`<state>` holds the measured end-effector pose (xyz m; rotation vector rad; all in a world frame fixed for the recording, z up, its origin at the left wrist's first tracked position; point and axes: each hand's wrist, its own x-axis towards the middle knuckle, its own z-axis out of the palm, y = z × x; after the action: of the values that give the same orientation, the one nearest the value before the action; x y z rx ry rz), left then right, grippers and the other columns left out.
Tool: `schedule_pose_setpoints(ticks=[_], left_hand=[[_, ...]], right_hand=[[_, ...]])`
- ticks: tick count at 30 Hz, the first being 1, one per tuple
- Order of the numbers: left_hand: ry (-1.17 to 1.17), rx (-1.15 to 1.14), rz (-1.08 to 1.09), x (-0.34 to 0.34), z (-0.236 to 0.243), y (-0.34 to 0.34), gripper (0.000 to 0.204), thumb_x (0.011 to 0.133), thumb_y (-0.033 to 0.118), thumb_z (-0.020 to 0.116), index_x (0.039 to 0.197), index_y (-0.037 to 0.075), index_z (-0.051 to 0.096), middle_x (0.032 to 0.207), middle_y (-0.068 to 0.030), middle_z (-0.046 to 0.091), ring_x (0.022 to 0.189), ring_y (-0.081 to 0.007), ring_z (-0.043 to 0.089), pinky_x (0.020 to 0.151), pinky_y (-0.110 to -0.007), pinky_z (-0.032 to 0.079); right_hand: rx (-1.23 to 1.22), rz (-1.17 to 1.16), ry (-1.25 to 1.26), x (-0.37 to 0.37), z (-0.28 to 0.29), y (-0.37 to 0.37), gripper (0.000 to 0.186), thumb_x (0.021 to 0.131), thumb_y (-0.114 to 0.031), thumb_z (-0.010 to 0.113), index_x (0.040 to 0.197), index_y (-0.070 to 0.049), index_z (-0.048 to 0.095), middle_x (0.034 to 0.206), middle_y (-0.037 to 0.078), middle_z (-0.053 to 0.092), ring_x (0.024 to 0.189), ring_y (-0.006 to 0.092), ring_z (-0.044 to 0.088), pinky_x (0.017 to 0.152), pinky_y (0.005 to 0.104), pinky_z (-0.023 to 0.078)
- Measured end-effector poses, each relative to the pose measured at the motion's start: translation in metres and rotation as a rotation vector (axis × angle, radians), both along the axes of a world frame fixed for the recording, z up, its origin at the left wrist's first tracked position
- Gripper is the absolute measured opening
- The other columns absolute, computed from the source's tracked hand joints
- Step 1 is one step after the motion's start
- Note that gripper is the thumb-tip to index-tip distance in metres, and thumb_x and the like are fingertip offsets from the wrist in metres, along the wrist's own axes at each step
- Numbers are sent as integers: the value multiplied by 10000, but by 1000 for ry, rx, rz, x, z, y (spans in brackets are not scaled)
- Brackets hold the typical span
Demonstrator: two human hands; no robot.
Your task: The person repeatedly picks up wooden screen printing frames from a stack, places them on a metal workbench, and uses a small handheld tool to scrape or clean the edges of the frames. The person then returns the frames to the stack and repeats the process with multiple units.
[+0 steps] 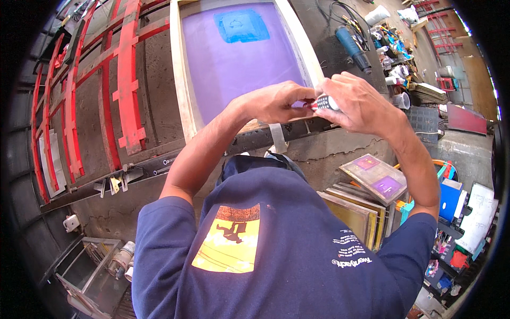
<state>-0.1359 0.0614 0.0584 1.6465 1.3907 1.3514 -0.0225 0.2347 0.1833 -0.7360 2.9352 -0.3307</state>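
Note:
A silkscreen with a pale wooden frame (183, 90) and purple mesh (234, 69) lies in front of me. Near the top of the mesh is a blue patch (241, 26) with a faint design. Above the frame's near right corner, my right hand (361, 103) is closed round a small white-and-black bottle (326, 102) with a red tip. Facing it, my left hand (273, 102) has its fingers pinched together at the red tip. What lies between those fingers is partly hidden. A whitish strip (277, 137) hangs over the bench edge below my hands.
Red metal bars (127, 80) run along the left of the bench. Beyond the frame's right side lie a blue cylindrical tool (352, 49) and cables. Several framed screens (350, 215) lean at my lower right, one with two purple patches (374, 175). Jars and clutter (393, 53) stand farther right.

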Motion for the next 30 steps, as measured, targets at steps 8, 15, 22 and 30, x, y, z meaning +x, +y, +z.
schedule_pose_setpoints(ticks=[8,15,22,30], left_hand=[[34,106,127,-2,-8,2,238,916,200,704,956,-20,621,791,-151,660,689,-309,618,669,-408,485],[-5,16,113,0,-6,-8,277,921,253,701,972,-10,633,747,-154,646,657,-292,617,644,-413,470],[81,-1,418,-3,8,-13,248,860,214,756,944,-6,676,766,-191,689,596,-297,647,582,-402,487],[115,-19,367,14,11,-17,236,859,164,752,963,-25,656,786,-216,675,699,-379,671,656,-430,508]], right_hand=[[76,-460,8,-14,-8,-24,389,951,-414,581,957,-26,552,710,214,672,720,412,690,641,484,540],[16,134,115,-13,0,-13,329,909,-311,650,1007,-28,512,807,179,633,836,359,657,754,476,490],[196,-439,-92,-19,6,-23,571,941,-580,552,971,-12,596,762,209,666,750,362,700,645,475,534],[-91,-570,-28,-17,10,-16,651,845,-672,643,977,-34,630,614,168,646,607,329,702,561,442,537]])
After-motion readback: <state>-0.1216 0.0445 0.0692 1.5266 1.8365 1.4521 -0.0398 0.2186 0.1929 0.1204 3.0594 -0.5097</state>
